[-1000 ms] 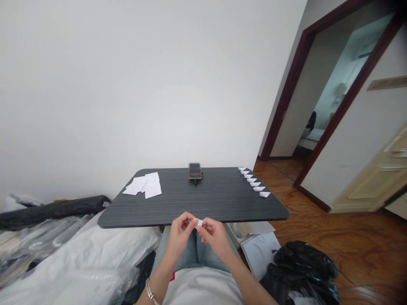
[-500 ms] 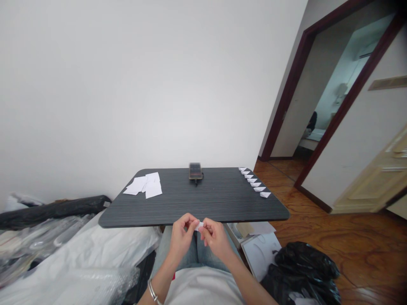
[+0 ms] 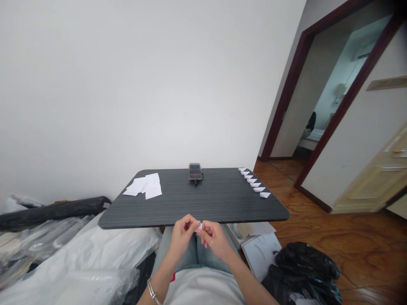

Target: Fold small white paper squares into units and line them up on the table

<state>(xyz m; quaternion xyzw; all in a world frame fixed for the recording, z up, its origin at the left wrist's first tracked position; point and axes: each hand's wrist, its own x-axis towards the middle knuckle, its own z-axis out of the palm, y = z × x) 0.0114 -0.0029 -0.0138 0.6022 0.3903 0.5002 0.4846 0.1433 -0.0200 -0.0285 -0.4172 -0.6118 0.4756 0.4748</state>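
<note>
My left hand (image 3: pixel 183 235) and my right hand (image 3: pixel 214 238) meet just below the near edge of the dark table (image 3: pixel 222 203), over my lap. Both pinch a small folded piece of white paper (image 3: pixel 199 226) between their fingertips; most of it is hidden by the fingers. A silver bracelet sits on my left wrist. On the table's far left lies a loose pile of white paper sheets (image 3: pixel 144 186). Along the right edge runs a row of several small folded white paper pieces (image 3: pixel 254 182).
A small dark device (image 3: pixel 195 171) with a cable stands at the table's far middle. Plastic wrap and a black roll (image 3: pixel 54 209) lie at the left. A black bag (image 3: pixel 305 269) and white board sit on the wooden floor at right, near an open doorway.
Both hands, with the paper between them, have sunk slightly lower and closer together; the paper shows less between the fingers now.
</note>
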